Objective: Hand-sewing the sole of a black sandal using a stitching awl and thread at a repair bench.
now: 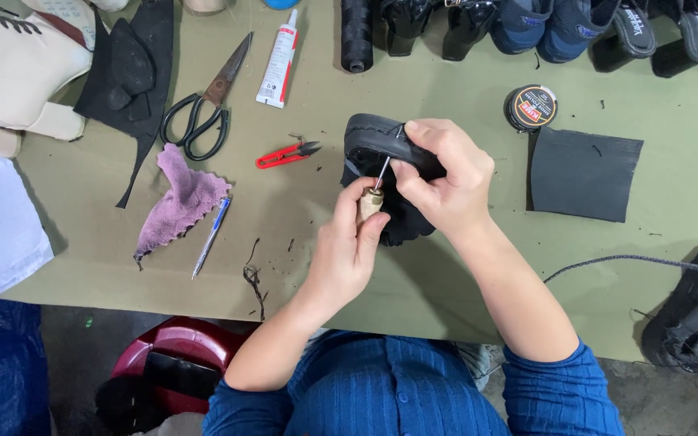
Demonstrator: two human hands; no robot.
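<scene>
Black shoe [381, 153]: lifted just off the counter [414, 266] near its centre, sole edge turned up toward the head camera, presumably to bring the seam into reach.

Right hand [446, 173]: clamped over the shoe's rim, thumb and forefinger pinching beside the needle entry, apparently steadying the spot.

Left hand [349, 242]: closed round an awl [372, 198] by its wooden handle, metal shaft angled up into the sole edge; grip low on the handle, likely for pushing force.

Red thread snips [287, 154]: just left of the shoe, within easy reach.

Large black scissors [202, 109], white glue tube [278, 60], purple cloth [181, 198], blue pen [212, 236]: spread on the left, well apart from the hands.

Round polish tin [530, 107] and square black patch [583, 172]: to the right of the shoe.

Row of dark shoes [551, 28]: along the far edge, out of the working area.

Thread scraps [254, 278]: near the front edge.
</scene>
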